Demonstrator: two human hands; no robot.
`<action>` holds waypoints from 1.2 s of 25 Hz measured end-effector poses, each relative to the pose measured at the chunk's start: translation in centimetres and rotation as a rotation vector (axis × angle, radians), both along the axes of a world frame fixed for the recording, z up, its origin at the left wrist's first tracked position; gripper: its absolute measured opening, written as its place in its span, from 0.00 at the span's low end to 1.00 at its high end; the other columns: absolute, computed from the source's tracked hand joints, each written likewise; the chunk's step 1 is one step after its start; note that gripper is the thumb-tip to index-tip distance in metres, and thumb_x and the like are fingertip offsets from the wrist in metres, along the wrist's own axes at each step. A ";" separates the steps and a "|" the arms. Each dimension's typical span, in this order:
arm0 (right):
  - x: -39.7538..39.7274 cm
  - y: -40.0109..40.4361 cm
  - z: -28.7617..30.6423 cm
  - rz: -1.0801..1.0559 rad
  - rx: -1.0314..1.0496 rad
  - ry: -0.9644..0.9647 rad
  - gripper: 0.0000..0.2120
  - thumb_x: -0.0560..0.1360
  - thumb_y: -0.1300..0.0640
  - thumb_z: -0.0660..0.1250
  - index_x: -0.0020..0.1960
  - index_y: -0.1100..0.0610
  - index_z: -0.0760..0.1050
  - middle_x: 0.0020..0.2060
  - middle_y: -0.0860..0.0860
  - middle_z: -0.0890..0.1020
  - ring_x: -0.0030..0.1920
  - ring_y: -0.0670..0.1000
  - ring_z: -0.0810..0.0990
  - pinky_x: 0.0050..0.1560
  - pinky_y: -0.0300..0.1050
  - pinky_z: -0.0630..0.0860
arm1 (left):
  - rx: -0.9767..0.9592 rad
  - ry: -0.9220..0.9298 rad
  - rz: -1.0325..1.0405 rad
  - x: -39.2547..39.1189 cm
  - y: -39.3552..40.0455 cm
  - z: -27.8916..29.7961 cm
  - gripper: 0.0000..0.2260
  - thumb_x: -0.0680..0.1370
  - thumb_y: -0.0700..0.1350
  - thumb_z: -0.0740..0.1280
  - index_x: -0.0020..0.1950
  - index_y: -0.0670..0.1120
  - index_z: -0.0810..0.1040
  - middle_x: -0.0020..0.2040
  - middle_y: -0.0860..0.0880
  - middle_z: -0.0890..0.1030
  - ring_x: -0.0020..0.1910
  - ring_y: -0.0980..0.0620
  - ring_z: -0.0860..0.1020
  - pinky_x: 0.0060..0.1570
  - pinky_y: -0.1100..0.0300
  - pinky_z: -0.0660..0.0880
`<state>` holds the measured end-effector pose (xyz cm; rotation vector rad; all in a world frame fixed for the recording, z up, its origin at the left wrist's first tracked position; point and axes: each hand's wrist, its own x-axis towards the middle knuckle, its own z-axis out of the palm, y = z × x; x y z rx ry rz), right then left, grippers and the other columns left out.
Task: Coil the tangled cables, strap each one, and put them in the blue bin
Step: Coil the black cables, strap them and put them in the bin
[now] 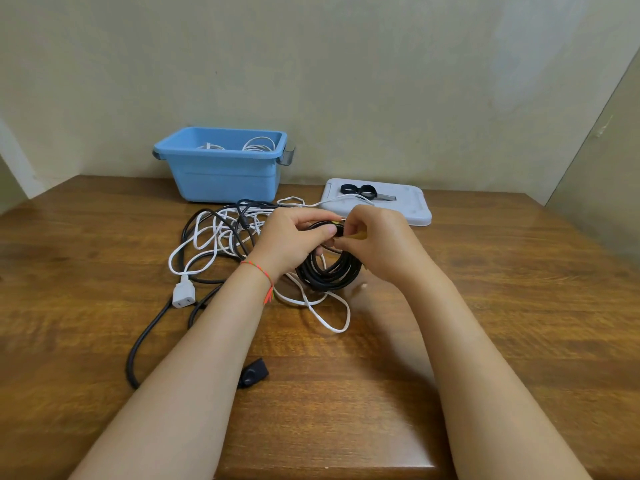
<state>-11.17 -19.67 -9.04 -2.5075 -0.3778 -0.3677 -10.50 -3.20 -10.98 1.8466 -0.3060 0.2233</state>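
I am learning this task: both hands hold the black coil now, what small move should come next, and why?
Probably close a strap around the black coil. Left hand and right hand pinch its top, the loops look gathered, and the blue bin already holds white coils.

Plain home corner; wooden table (485,306) against bare painted wall (346,81)

2 bare forearms reach in from the bottom edge, with no sleeves showing anywhere along them. The left hand (289,237) has 1 thin thread bracelet (258,268) around its wrist, braided in red, orange and green, with loose orange-red ends hanging off its inner side. The right hand (375,240) wears nothing: no ring, watch or band shows. Fingernails look short and unpainted.
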 end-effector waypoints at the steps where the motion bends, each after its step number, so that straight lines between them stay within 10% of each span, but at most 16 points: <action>1: -0.1 -0.1 0.2 0.026 0.003 -0.001 0.08 0.74 0.54 0.73 0.42 0.51 0.73 0.40 0.47 0.79 0.42 0.50 0.78 0.43 0.47 0.76 | -0.031 0.018 0.028 0.1 0.1 0.0 0.09 0.77 0.36 0.70 0.56 0.43 0.84 0.42 0.41 0.85 0.31 0.55 0.79 0.38 0.63 0.78; 6: -0.6 -0.4 1.2 0.068 0.054 -0.053 0.09 0.76 0.60 0.70 0.45 0.50 0.71 0.39 0.44 0.75 0.40 0.45 0.74 0.37 0.30 0.68 | -0.101 0.049 0.107 0.4 0.4 -0.1 0.08 0.77 0.37 0.71 0.55 0.45 0.85 0.42 0.41 0.86 0.39 0.39 0.82 0.38 0.62 0.80; 12: -0.5 -0.3 1.1 0.045 0.262 -0.147 0.08 0.75 0.61 0.72 0.44 0.55 0.72 0.41 0.47 0.78 0.42 0.45 0.76 0.40 0.37 0.72 | -0.065 0.085 0.013 -0.7 -0.4 0.8 0.08 0.78 0.34 0.69 0.56 0.41 0.83 0.39 0.48 0.84 0.28 0.60 0.80 0.33 0.68 0.76; 20: -0.2 -0.2 0.3 0.019 0.518 -0.237 0.11 0.73 0.66 0.71 0.46 0.53 0.72 0.36 0.43 0.78 0.36 0.39 0.76 0.37 0.29 0.70 | -0.093 0.150 -0.095 -0.7 -1.1 0.6 0.11 0.80 0.37 0.67 0.62 0.39 0.80 0.40 0.49 0.85 0.29 0.59 0.80 0.31 0.68 0.75; 30: 0.6 -0.3 -0.3 -0.033 0.687 -0.089 0.15 0.71 0.63 0.74 0.52 0.49 0.75 0.40 0.52 0.85 0.42 0.51 0.84 0.47 0.50 0.82 | -0.065 0.100 -0.136 -0.8 -1.0 0.6 0.08 0.76 0.37 0.72 0.55 0.41 0.83 0.39 0.48 0.86 0.36 0.56 0.83 0.31 0.67 0.74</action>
